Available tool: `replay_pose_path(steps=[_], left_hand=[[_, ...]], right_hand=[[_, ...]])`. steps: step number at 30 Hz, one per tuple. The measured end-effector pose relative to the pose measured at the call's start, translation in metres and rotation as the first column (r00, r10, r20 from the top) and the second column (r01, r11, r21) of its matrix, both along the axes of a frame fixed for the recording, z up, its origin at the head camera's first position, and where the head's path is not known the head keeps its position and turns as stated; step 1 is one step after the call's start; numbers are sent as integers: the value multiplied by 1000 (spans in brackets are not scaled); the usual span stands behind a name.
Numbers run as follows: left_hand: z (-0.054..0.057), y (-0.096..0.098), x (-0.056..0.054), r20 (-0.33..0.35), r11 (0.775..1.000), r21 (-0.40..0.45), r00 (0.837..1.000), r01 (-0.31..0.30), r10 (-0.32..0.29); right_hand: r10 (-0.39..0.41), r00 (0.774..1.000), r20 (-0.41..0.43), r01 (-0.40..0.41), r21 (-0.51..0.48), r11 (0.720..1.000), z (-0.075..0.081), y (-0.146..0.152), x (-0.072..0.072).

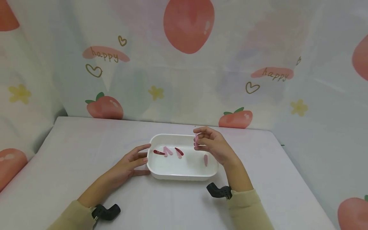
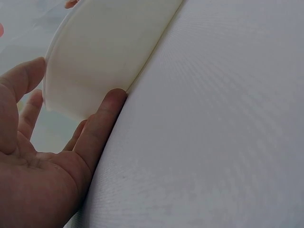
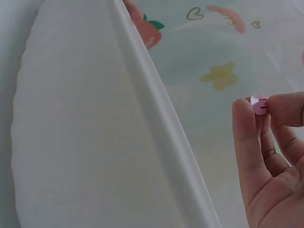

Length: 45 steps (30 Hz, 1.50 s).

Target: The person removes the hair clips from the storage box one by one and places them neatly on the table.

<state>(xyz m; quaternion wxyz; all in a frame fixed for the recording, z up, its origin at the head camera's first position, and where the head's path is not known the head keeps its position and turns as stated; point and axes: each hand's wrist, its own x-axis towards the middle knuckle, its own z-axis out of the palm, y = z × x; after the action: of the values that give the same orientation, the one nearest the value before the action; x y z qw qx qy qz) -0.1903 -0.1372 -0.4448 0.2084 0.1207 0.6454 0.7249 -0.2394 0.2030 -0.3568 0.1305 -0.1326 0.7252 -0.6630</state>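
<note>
A white tray [image 1: 182, 172] holds several small hair clips at its left and centre, among them a dark red clip [image 1: 159, 152], a second dark red clip [image 1: 179, 151] and a pale pink clip [image 1: 169, 150]. Another pink clip [image 1: 205, 160] lies alone near the right end. Fingers spread, my left hand [image 1: 129, 164] rests against the tray's left end, touching the rim and outer wall. Above the tray's back right part, my right hand [image 1: 214, 143] pinches a pink hair clip [image 3: 259, 105] between thumb and fingertips.
The tray stands on a table with a white cloth [image 1: 115, 137]. Behind and at both sides hang curtains [image 1: 178, 83] printed with strawberries, flowers and hearts. A black wrist camera [image 1: 106, 212] sits at the left cuff, another black camera [image 1: 219, 190] at the right.
</note>
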Motion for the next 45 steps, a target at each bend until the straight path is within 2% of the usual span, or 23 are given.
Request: replay_pose_path(steps=[4, 9, 16, 21, 28, 45], left_hand=[[-2, 2, -1, 1, 1000, 1, 1000, 5, -5], [-3, 2, 0, -6, 1000, 5, 1000, 3, -3], [-2, 1, 1, -5, 1000, 2, 1000, -6, 6], [-2, 1, 0, -5, 1000, 4, 1000, -2, 2], [-1, 1, 0, -15, 1000, -11, 1000, -3, 3], [-1, 1, -1, -12, 1000, -2, 1000, 5, -5]], right_hand=[[-30, 999, -12, 30, 27, 999, -7, 18, 3], [-124, 992, -33, 126, 70, 990, -13, 39, 2], [-234, 968, -91, 247, 172, 954, -12, 64, -1], [-302, 948, -99, 316, 191, 929, -11, 80, 0], [-349, 932, -98, 362, 218, 906, -14, 96, -1], [-442, 896, -53, 431, 350, 832, -40, 126, -9]])
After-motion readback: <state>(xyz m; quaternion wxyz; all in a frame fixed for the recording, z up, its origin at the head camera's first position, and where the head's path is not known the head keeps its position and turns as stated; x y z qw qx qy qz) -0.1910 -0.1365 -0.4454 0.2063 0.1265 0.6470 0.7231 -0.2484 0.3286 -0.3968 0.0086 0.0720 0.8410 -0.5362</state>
